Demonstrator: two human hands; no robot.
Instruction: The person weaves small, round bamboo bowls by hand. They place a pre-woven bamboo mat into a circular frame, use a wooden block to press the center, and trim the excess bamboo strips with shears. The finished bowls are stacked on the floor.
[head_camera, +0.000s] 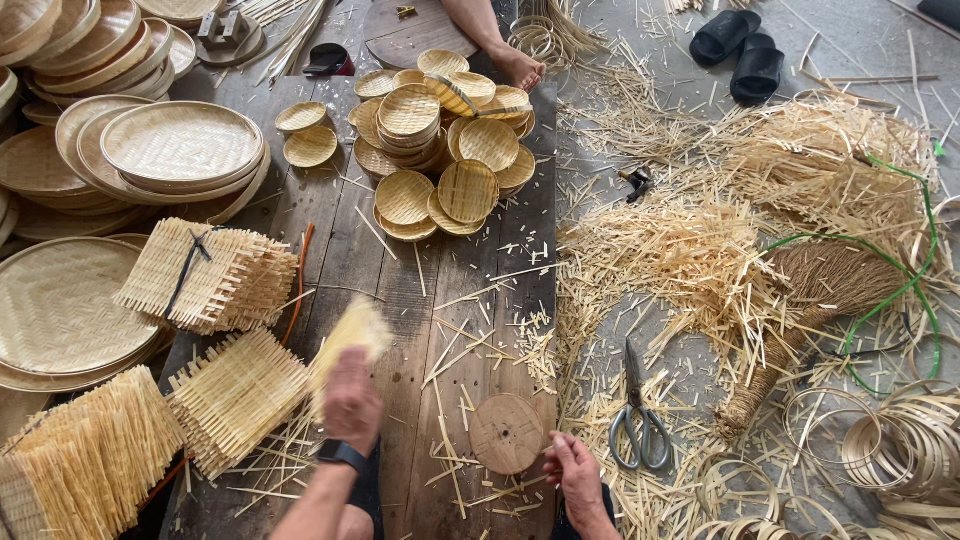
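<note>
Seen from above, the left hand (352, 398) grips a blurred woven bamboo square (350, 338) lifted from stacks (235, 395) close by, while the right hand (573, 468), loosely curled and holding nothing, rests touching the round wooden disc (507, 433) on the plank table (400, 270).

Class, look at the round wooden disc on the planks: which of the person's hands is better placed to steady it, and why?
Probably the right hand: it rests beside the round wooden disc, while the left hand already holds a woven mat.
</note>
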